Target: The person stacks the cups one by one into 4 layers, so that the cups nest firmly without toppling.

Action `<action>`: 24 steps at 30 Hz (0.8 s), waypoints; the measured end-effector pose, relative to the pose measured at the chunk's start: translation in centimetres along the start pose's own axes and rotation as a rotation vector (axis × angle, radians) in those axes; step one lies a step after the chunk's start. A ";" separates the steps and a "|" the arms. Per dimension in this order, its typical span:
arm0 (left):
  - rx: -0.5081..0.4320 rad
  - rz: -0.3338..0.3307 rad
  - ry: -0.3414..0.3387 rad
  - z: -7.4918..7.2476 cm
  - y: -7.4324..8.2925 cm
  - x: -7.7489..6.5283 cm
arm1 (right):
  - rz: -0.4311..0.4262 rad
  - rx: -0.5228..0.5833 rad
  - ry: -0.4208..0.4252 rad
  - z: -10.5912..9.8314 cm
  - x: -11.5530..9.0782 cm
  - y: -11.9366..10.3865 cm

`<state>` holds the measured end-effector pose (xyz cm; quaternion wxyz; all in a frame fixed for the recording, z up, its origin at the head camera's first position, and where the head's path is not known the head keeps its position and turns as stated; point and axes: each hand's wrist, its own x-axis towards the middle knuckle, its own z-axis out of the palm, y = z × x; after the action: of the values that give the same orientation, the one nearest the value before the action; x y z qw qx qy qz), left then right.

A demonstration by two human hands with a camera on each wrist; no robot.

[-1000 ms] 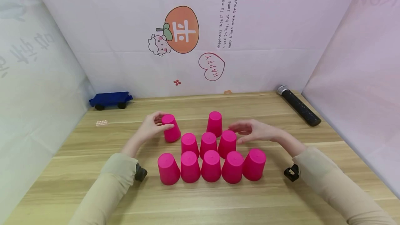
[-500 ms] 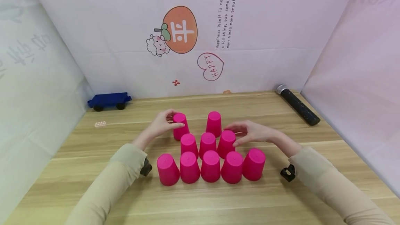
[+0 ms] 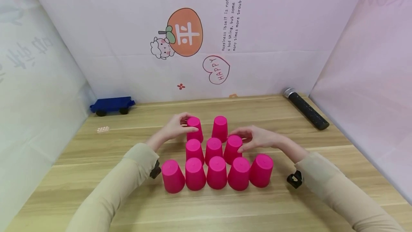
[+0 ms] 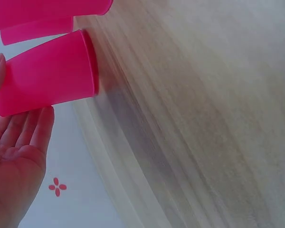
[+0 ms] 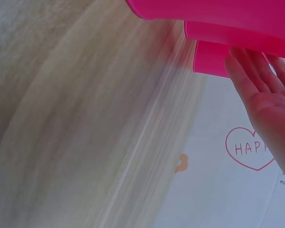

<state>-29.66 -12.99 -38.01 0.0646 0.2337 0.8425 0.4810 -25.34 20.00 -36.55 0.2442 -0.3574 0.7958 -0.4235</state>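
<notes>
My left hand [image 3: 176,127] holds an upside-down pink cup [image 3: 197,134] at the back left, thumb in front and fingers behind. The same held cup [image 4: 47,71] in the left wrist view has its rim close to the wood. Another pink cup [image 3: 220,129] stands alone to its right. My right hand [image 3: 261,137] has its thumb and fingers around the right-hand cup [image 3: 232,151] of the middle row of three. Two more cups of that row, the left [image 3: 194,149] and the centre one [image 3: 214,149], stand beside it. In front runs a row of several pink cups [image 3: 217,174].
A blue toy wagon [image 3: 112,105] stands at the back left of the wooden table [image 3: 206,210]. A black microphone [image 3: 307,110] lies at the back right. Printed white cloth walls [image 3: 264,71] enclose the back and sides.
My left hand has moved its cup rightward, closer to the single back cup. My right hand has shifted slightly left, its thumb coming onto the right-hand middle cup.
</notes>
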 end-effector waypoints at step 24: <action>-0.010 0.027 -0.094 1.3 1.0 1.4 | 0.005 0.017 0.012 0.4 0.0 0.1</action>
<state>-30.14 -10.91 -37.64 0.0987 0.2672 0.8330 0.4743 -25.10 19.78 -36.83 0.2435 -0.3508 0.7945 -0.4318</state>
